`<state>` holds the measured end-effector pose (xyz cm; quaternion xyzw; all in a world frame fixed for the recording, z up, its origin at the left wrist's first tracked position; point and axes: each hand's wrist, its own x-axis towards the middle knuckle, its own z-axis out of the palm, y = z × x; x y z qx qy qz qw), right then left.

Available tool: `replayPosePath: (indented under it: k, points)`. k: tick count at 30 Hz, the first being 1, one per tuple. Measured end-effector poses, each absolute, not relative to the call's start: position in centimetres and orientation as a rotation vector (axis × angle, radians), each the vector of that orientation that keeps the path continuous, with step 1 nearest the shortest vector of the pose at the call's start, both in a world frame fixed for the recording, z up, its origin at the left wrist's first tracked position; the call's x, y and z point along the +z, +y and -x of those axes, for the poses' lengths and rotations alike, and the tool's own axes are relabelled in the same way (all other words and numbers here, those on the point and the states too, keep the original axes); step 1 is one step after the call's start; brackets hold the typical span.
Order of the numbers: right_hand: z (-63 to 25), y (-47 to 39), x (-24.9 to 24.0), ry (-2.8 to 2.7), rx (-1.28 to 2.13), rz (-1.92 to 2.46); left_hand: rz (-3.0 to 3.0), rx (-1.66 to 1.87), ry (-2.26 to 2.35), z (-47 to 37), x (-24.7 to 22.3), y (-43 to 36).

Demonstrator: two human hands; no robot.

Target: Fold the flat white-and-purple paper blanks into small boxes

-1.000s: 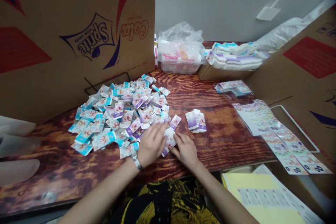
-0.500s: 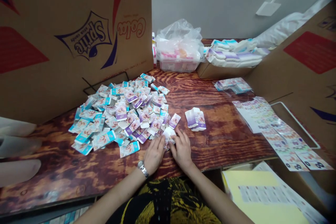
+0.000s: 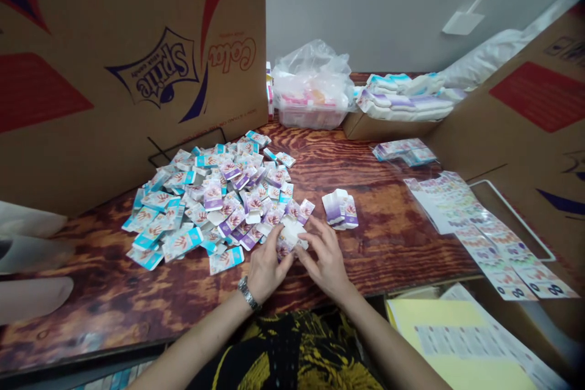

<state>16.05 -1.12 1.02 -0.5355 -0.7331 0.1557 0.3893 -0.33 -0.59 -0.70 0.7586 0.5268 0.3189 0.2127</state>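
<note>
Between my two hands is a small printed carton [image 3: 289,237], its white flaps standing up. My left hand [image 3: 265,269] grips its left side with thumb and fingers, a watch on that wrist. From the right, the thumb and fingertips of my right hand [image 3: 325,259] pinch the carton's other edge. A large heap of small cartons [image 3: 210,195], blue-ended and purple-ended, lies just beyond and left of my left hand. Past my right hand rests a little stack of flat purple-and-white cartons [image 3: 340,208].
Cardboard boxes stand at the left [image 3: 137,91] and right [image 3: 525,134]. At the back are a plastic-bagged container [image 3: 313,103] and a low box [image 3: 388,128] of flat cartons. Printed sheets [image 3: 484,231] lie at right, with yellow paper [image 3: 457,341] below the table edge.
My fingers have spread and drawn back a little from the carton, so more of its white flaps shows. My right hand has shifted slightly right. The view has tilted a little.
</note>
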Motion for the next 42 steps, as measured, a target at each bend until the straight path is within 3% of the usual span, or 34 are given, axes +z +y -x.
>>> replayPosePath:
  k: [4,11,15,27,31,34,38,42]
  points:
    - [-16.2,-1.3,1.1,-1.929,0.461,1.291,-2.182,0.963,1.344,0.3,0.2,-0.5]
    - [-15.5,-0.7,2.4,-1.362,1.158,1.328,-2.301,0.883,1.230,0.7,0.0,-0.6]
    - [-15.2,0.0,2.8,-1.248,1.332,1.315,-2.326,0.895,1.259,0.7,-0.4,-0.8]
    - [-13.7,-1.9,3.6,-1.885,0.547,1.342,-2.410,0.914,1.325,0.1,-1.2,-1.2]
    - [-14.3,-1.8,3.1,-1.858,0.707,1.305,-2.430,0.886,1.323,0.5,-0.3,0.1]
    - [-15.8,-0.8,2.6,-1.693,0.862,1.367,-2.508,1.024,1.415,1.7,3.0,3.4]
    - [-17.3,0.1,0.4,-1.793,0.715,1.533,-2.470,1.417,1.658,3.2,8.1,6.9]
    - [-17.1,-0.6,-2.0,-2.100,0.474,1.767,-2.570,1.251,1.494,2.6,6.7,4.8]
